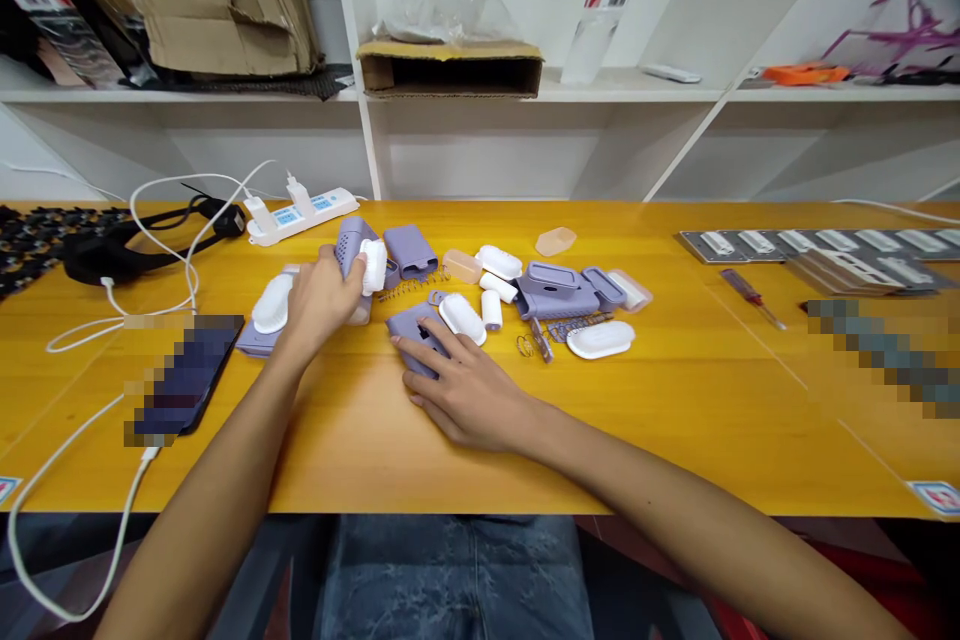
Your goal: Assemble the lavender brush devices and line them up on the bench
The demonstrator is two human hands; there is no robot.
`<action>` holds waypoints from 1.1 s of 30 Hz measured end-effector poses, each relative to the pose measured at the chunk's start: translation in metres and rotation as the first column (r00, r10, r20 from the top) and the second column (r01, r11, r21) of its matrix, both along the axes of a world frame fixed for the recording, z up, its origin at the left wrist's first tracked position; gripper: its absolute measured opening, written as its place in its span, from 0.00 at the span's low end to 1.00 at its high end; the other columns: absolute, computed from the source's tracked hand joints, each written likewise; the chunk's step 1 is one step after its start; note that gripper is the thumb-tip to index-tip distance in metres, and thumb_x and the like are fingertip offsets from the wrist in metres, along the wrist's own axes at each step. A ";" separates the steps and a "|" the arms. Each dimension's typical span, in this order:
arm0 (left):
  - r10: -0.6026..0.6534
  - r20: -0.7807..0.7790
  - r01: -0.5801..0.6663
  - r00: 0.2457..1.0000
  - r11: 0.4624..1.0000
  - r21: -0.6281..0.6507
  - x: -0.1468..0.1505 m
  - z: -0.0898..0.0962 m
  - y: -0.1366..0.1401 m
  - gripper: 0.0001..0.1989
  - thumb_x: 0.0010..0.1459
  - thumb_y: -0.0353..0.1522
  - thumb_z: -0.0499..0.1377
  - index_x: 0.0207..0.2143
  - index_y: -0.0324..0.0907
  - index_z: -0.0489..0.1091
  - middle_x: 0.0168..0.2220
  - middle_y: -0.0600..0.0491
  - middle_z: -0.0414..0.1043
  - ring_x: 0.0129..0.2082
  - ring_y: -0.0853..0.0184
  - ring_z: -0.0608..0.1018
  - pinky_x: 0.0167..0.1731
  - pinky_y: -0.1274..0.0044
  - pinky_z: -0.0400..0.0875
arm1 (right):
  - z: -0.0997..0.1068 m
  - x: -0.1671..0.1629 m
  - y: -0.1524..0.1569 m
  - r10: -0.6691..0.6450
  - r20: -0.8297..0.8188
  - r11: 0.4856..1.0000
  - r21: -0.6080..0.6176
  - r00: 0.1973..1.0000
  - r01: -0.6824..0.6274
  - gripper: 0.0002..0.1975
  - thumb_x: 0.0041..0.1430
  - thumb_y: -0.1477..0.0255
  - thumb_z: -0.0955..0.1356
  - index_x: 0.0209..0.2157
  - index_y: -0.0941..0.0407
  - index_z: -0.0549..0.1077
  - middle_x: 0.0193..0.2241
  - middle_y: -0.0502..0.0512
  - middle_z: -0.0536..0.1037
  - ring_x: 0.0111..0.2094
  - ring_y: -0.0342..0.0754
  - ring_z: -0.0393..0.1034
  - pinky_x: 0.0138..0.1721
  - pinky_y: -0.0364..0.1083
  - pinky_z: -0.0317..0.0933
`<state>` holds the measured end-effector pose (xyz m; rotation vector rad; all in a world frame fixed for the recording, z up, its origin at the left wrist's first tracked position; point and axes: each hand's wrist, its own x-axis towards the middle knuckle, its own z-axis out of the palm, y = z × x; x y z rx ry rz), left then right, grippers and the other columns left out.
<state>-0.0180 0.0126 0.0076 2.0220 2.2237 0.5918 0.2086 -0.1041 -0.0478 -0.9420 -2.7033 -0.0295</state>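
My left hand (324, 298) is closed around a white oval brush head (373, 267) with a bristled-looking face, beside an upright purple perforated case (352, 242). My right hand (466, 385) reaches across a purple plastic case (409, 328) on the table, its fingers bent over the top and side. A white oval part (463, 318) lies against that case, just past the fingertips. Another purple case (410, 252) and a long spring (416, 284) lie between and behind the hands. Left of my left wrist, a white oval part (272, 304) rests on a purple piece (256, 340).
Right of my hands lie purple housings (555, 295), white rollers (491, 310), springs (577, 325) and a white oval part (600, 339). A phone (191, 375), a power strip (304, 215) and cables are at left. A screwdriver (752, 298) and metal moulds (825, 242) are at right.
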 end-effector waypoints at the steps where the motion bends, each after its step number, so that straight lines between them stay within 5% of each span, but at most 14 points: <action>1: -0.028 0.020 0.028 0.999 1.000 -0.001 0.002 -0.002 0.002 0.33 0.71 0.49 0.49 0.63 0.32 0.70 0.56 0.28 0.80 0.59 0.34 0.80 0.57 0.53 0.73 | 0.000 0.000 0.000 0.001 -0.007 1.000 -0.003 1.000 -0.001 0.16 0.78 0.69 0.62 0.54 0.58 0.80 0.75 0.63 0.64 0.75 0.78 0.52 0.64 0.75 0.66; 10: -0.067 0.198 0.055 0.978 0.997 0.063 -0.011 -0.002 0.011 0.29 0.69 0.49 0.54 0.59 0.38 0.74 0.56 0.36 0.82 0.58 0.45 0.82 0.54 0.64 0.75 | 0.000 -0.001 -0.001 0.003 -0.038 1.000 -0.008 0.999 -0.003 0.15 0.77 0.70 0.64 0.53 0.57 0.80 0.74 0.64 0.66 0.76 0.75 0.51 0.66 0.76 0.64; 15: -0.005 0.077 0.010 0.997 0.998 -0.065 -0.023 0.004 0.007 0.29 0.67 0.51 0.54 0.53 0.37 0.77 0.41 0.36 0.85 0.32 0.47 0.85 0.33 0.66 0.75 | 0.000 0.000 -0.001 -0.003 -0.023 1.000 0.018 1.000 0.003 0.15 0.77 0.69 0.64 0.53 0.56 0.80 0.74 0.62 0.66 0.75 0.74 0.52 0.66 0.74 0.64; 19: -0.039 0.059 0.048 0.997 0.987 -0.156 -0.020 0.007 0.001 0.28 0.69 0.50 0.50 0.44 0.37 0.80 0.32 0.39 0.83 0.17 0.55 0.78 0.27 0.67 0.72 | 0.001 -0.001 -0.001 -0.002 -0.012 1.000 0.018 1.000 0.002 0.15 0.77 0.69 0.63 0.53 0.57 0.80 0.74 0.63 0.66 0.75 0.74 0.52 0.66 0.74 0.64; 21: -0.062 0.041 0.067 0.997 0.986 -0.154 -0.018 0.008 -0.002 0.27 0.70 0.48 0.49 0.42 0.38 0.80 0.33 0.39 0.84 0.20 0.54 0.80 0.29 0.67 0.74 | 0.001 -0.001 -0.001 0.000 -0.011 1.000 0.015 1.000 0.000 0.15 0.77 0.70 0.63 0.53 0.58 0.80 0.74 0.63 0.65 0.75 0.75 0.52 0.66 0.74 0.65; 26: -0.043 -0.200 0.023 0.979 0.995 -0.099 -0.014 0.008 -0.011 0.28 0.71 0.47 0.47 0.41 0.38 0.82 0.47 0.29 0.83 0.47 0.37 0.85 0.44 0.58 0.77 | 0.000 -0.001 0.000 -0.004 -0.006 1.000 0.018 1.000 0.005 0.15 0.77 0.69 0.63 0.54 0.57 0.80 0.75 0.63 0.65 0.75 0.76 0.52 0.64 0.74 0.67; 33: -0.164 -0.312 0.158 0.936 0.986 -0.046 -0.015 0.003 -0.011 0.26 0.72 0.36 0.46 0.45 0.32 0.81 0.48 0.25 0.81 0.51 0.36 0.83 0.52 0.54 0.75 | 0.000 -0.001 -0.001 -0.005 -0.012 1.000 0.003 1.000 0.005 0.16 0.78 0.70 0.63 0.55 0.57 0.80 0.75 0.63 0.64 0.75 0.77 0.52 0.63 0.74 0.68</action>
